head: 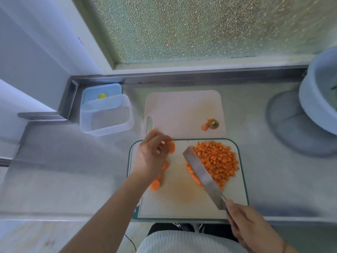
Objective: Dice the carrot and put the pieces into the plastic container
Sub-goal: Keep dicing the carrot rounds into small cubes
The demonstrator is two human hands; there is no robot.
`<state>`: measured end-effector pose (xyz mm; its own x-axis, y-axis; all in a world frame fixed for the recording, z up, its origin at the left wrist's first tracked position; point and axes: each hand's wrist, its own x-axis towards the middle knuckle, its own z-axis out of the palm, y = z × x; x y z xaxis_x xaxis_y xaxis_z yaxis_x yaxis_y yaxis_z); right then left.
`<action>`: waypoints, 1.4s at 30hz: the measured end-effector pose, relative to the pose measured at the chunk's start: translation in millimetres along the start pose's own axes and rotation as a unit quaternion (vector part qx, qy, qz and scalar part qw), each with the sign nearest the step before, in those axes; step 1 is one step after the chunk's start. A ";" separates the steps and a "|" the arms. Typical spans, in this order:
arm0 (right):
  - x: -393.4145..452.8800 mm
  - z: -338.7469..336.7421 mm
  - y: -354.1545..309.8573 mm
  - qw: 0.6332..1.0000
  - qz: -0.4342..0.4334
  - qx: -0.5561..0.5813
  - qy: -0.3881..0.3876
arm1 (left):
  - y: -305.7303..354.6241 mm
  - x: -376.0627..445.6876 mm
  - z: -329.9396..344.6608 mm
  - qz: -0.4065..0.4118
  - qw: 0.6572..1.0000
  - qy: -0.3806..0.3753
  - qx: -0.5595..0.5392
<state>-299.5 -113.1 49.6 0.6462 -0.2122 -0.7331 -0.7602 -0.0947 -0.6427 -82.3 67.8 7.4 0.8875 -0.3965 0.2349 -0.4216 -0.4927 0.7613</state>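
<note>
Right hand (249,227): its grip is wrapped round the handle of the knife (204,175), blade laid flat-edged against the diced carrot (217,162), seemingly to corral the heap on the right of the cutting board (182,203).
Left hand (152,156): fingers curled over a carrot slice (171,147) at the board's far-left; whether pinched or only touched, I cannot tell.
Slices to go: more carrot rounds (155,185) lie near the left wrist, uncut.
Plastic container (106,116): on the bench, far left, apparently holding no carrot; its blue lid (101,91) is propped behind.
Second board (184,112): carries the carrot top (213,123) and an end piece.
</note>
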 end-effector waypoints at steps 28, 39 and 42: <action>2.3 14.4 22.5 0.959 -0.144 -0.243 0.033 | -16.4 -117.2 31.6 0.167 0.974 -0.139 0.060; -4.9 16.2 34.6 0.962 -0.151 -0.224 0.034 | -16.4 -126.6 44.3 0.196 0.976 -0.078 0.045; -11.2 14.3 37.6 0.962 -0.131 -0.237 0.025 | -17.3 -126.7 45.8 0.197 0.977 -0.073 0.033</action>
<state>-334.4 -100.4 30.5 0.8248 -0.1669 -0.5403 -0.5248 -0.5817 -0.6214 -196.0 91.1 -63.1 0.6197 -0.6693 0.4099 -0.7408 -0.3263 0.5871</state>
